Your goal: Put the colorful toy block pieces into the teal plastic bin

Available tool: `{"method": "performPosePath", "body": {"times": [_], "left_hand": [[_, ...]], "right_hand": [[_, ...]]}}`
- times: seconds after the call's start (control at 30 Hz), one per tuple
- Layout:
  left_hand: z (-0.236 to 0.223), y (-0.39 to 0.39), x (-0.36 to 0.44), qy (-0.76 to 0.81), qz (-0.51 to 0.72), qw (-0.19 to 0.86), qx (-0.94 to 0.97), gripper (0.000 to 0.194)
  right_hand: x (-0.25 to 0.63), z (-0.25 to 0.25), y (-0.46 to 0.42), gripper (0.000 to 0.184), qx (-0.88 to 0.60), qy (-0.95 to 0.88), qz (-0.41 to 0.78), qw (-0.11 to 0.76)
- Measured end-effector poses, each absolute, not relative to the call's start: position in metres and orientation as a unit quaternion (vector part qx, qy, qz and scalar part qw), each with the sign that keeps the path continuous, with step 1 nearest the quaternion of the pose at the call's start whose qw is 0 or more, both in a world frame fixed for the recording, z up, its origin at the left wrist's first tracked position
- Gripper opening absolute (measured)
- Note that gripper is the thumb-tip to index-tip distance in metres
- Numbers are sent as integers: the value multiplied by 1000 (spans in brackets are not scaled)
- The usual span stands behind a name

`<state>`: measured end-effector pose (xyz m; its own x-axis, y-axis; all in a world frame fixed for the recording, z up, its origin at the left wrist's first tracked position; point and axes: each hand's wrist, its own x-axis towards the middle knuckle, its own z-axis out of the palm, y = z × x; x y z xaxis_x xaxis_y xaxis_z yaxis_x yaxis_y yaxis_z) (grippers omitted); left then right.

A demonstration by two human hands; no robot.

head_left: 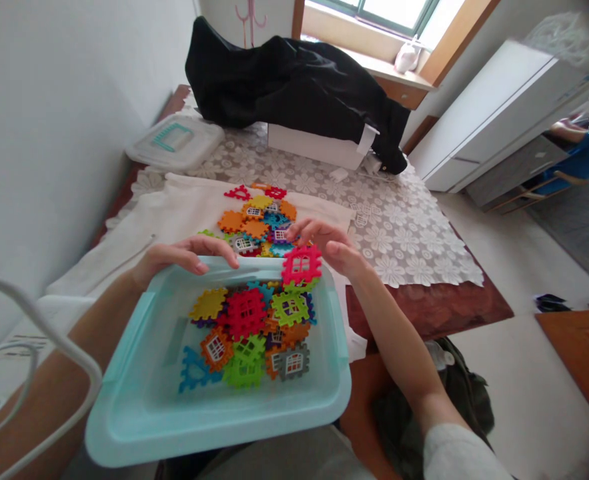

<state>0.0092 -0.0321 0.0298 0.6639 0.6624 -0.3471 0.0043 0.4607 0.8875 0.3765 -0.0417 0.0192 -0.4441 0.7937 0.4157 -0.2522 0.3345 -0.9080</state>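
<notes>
A translucent light-blue plastic bin (219,427) sits low in front of me, tilted toward me, with several colourful toothed building blocks (247,357) inside. My left hand (189,255) grips its far left rim, thumb over the edge. At the far right corner, my right hand (331,247) has its fingers apart. Just beside its thumb is a red window block (301,265), above a green one; whether the fingers touch it I cannot tell. Beyond the rim, a pile of more blocks (255,229) lies on a white cloth (194,200), partly hidden by my hands.
A white lid (177,143) with a teal handle lies at the back left of the table. Black cloth (294,80) covers a white box (314,145) at the back. White cables (69,360) hang at the left. A dark bag (467,387) is on the right. Another person's arm (569,130) shows far right.
</notes>
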Motion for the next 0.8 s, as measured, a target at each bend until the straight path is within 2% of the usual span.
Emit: {"method": "performPosePath", "body": {"times": [0.1,0.17,0.23,0.33,0.43,0.6,0.73,0.8], "left_hand": [[39,-36,13,365,202,787,455,35],[50,-41,16,379,196,789,441,33],[60,-47,20,397,193,788,430,31],[69,-52,24,409,194,788,419,29],[69,-54,25,401,203,791,415,28],[65,-51,22,386,202,794,425,30],[62,-49,21,376,201,797,428,30],[62,-48,20,365,199,799,434,30]], "right_hand": [[373,11,-39,58,-257,-699,485,457],[373,0,-35,50,-370,-728,382,432],[374,-11,-30,45,-457,-768,267,361],[376,-25,-27,49,-495,-811,172,260],[378,-30,-24,38,-500,-821,135,239],[382,-31,-19,21,-505,-809,104,283],[384,-25,-17,34,-515,-743,121,410],[382,-20,-17,44,-512,-678,178,496]]}}
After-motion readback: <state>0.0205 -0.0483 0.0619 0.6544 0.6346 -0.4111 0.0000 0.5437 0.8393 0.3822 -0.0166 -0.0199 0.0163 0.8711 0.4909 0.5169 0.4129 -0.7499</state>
